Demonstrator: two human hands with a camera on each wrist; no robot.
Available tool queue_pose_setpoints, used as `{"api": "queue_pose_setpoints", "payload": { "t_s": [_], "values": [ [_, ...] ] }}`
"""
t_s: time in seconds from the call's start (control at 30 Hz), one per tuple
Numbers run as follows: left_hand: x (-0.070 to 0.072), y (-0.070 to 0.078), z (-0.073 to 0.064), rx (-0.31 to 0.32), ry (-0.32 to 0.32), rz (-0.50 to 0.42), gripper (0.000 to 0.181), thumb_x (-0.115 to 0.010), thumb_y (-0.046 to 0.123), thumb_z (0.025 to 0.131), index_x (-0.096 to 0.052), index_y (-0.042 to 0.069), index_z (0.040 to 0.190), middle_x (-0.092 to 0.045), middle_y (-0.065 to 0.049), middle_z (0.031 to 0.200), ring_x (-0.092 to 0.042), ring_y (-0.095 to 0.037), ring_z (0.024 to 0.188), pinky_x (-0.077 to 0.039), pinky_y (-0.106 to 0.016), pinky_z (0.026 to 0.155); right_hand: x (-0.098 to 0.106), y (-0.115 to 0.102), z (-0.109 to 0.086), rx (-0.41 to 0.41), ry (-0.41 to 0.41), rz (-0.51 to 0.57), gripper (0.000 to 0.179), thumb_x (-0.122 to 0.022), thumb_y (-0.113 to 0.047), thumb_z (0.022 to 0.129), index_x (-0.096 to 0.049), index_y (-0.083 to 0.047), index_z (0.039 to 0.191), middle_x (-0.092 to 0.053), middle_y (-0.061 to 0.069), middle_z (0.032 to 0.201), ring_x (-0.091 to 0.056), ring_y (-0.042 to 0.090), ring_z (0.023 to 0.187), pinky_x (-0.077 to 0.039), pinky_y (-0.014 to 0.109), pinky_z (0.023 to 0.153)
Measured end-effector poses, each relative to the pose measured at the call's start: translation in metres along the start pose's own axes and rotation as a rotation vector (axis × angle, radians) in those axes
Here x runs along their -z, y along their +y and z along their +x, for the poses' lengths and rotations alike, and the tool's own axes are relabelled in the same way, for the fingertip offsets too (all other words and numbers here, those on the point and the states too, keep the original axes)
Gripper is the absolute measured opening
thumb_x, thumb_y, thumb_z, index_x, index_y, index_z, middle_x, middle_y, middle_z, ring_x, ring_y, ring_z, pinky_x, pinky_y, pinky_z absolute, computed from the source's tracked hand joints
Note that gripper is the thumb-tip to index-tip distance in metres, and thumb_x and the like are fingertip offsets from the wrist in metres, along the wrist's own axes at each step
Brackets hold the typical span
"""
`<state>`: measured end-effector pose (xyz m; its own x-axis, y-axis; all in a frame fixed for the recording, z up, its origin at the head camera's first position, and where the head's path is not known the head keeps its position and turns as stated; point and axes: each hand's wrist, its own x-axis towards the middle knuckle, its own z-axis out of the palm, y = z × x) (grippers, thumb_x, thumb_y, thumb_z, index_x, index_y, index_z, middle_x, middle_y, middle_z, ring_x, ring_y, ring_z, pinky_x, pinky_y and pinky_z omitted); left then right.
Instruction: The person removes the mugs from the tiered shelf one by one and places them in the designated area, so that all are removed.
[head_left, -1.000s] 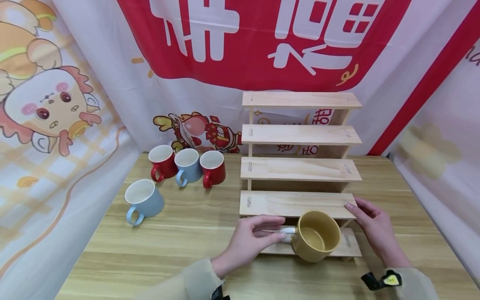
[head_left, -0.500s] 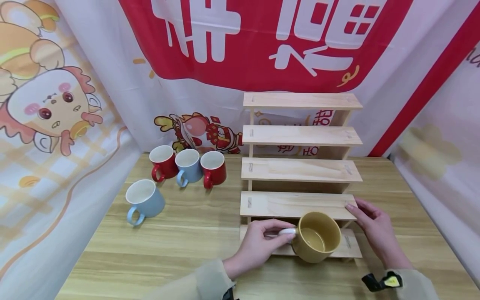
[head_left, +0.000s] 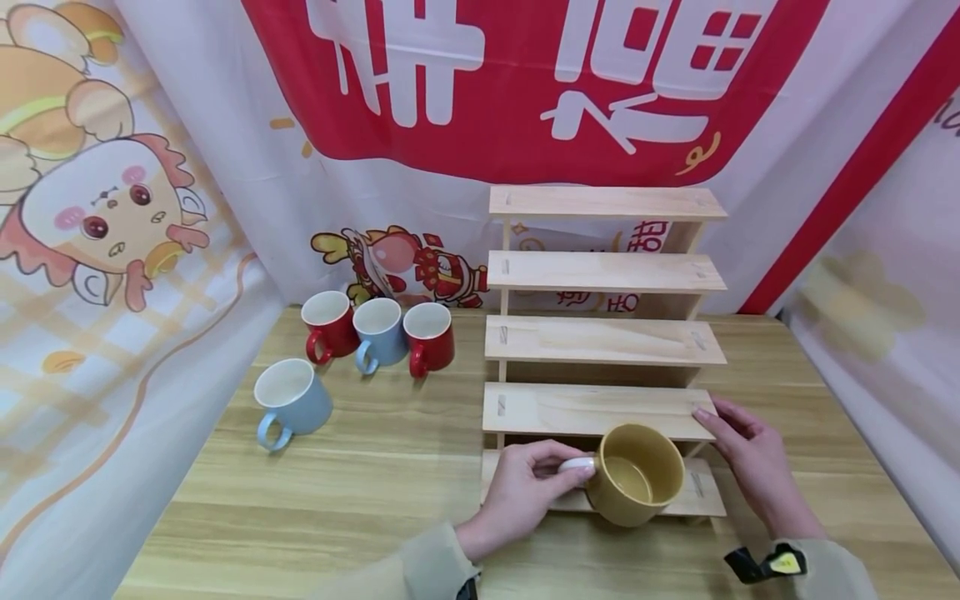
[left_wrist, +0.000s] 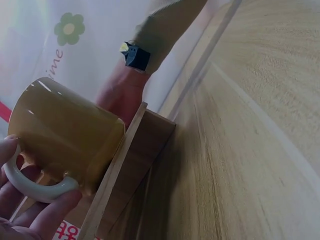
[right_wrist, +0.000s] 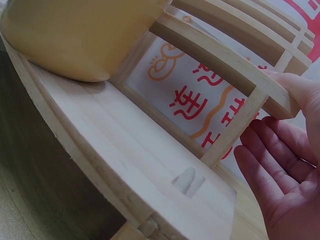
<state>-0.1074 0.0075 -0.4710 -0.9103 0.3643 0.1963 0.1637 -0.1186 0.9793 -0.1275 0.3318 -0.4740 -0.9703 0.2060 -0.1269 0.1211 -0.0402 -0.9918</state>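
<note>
A mustard-yellow mug stands upright on the lowest step of a stepped wooden shelf rack. Its white handle points left, and the thumb and fingers of my left hand pinch it. Part of that handle is hidden by the fingers in the head view. My right hand holds the right end of the second step from the bottom. In the right wrist view its thumb lies over the board, while the fingers are below, beside the upright.
Left of the rack on the wood-patterned table are a red mug, a light-blue mug and another red mug in a row. Another light-blue mug stands nearer. Printed cloth hangs behind and at the sides.
My left hand has moved slightly right, and its thumb and fingers have closed on the mug's handle. The mug and my right hand stay in place.
</note>
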Motion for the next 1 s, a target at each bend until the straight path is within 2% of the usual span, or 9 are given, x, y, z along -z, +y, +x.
{"api": "queue_pose_setpoints", "payload": {
  "t_s": [0.1,0.23,0.33,0.47,0.63,0.77,1.0],
  "values": [
    [0.002,0.002,-0.001,-0.016,-0.004,0.008,0.016,-0.081,0.017,0.089,-0.077,0.007,0.101,-0.077,0.003,0.098,-0.075,-0.016,0.087,-0.062,-0.034,0.079,0.001,0.000,0.001,-0.004,0.002,-0.011,0.029,-0.075,-0.021,0.096,-0.071,-0.022,0.125,-0.066,-0.016,0.110,-0.063,-0.001,0.099,-0.054,0.014,0.082],
    [0.010,0.011,-0.004,-0.003,-0.015,-0.018,0.016,-0.080,0.014,0.090,-0.076,0.005,0.102,-0.077,-0.001,0.099,-0.075,-0.020,0.087,-0.062,-0.036,0.078,0.001,0.000,0.001,-0.012,0.002,-0.012,0.028,-0.075,-0.022,0.096,-0.070,-0.022,0.124,-0.066,-0.016,0.111,-0.063,-0.001,0.099,-0.054,0.014,0.082],
    [0.021,0.023,-0.008,0.010,-0.010,-0.043,0.016,-0.078,0.011,0.091,-0.075,0.001,0.104,-0.077,-0.007,0.099,-0.075,-0.025,0.088,-0.062,-0.039,0.079,0.002,0.001,0.000,-0.015,0.003,-0.028,0.030,-0.075,-0.024,0.096,-0.070,-0.021,0.125,-0.065,-0.016,0.112,-0.063,-0.001,0.100,-0.054,0.014,0.083],
    [0.040,0.043,-0.015,0.003,0.041,-0.058,0.018,-0.077,0.006,0.091,-0.074,-0.003,0.105,-0.076,-0.013,0.102,-0.074,-0.030,0.090,-0.062,-0.041,0.079,0.001,-0.001,0.000,-0.030,0.019,-0.064,0.041,-0.076,-0.029,0.095,-0.066,-0.016,0.133,-0.063,-0.015,0.113,-0.062,-0.002,0.099,-0.054,0.014,0.082],
    [0.069,0.064,-0.028,-0.037,0.158,-0.026,0.018,-0.075,0.001,0.090,-0.072,-0.007,0.106,-0.075,-0.016,0.104,-0.074,-0.029,0.091,-0.062,-0.043,0.079,-0.001,-0.002,0.000,-0.033,0.032,-0.085,0.051,-0.077,-0.032,0.094,-0.062,-0.011,0.137,-0.061,-0.014,0.115,-0.062,-0.001,0.100,-0.054,0.014,0.083],
    [0.096,0.077,-0.043,-0.092,0.292,0.017,0.015,-0.073,-0.004,0.091,-0.070,-0.010,0.105,-0.075,-0.018,0.101,-0.075,-0.030,0.089,-0.061,-0.045,0.077,-0.001,-0.002,0.001,-0.024,0.032,-0.109,0.051,-0.076,-0.033,0.094,-0.062,-0.010,0.138,-0.061,-0.015,0.115,-0.061,-0.001,0.100,-0.054,0.013,0.082],
    [0.144,0.088,-0.064,-0.162,0.513,0.075,0.012,-0.068,-0.012,0.092,-0.067,-0.015,0.103,-0.075,-0.018,0.099,-0.075,-0.028,0.086,-0.061,-0.043,0.072,0.000,0.000,0.001,-0.021,0.030,-0.118,0.054,-0.076,-0.033,0.095,-0.060,-0.009,0.140,-0.062,-0.015,0.115,-0.061,-0.001,0.101,-0.054,0.013,0.081]
  ]
}}
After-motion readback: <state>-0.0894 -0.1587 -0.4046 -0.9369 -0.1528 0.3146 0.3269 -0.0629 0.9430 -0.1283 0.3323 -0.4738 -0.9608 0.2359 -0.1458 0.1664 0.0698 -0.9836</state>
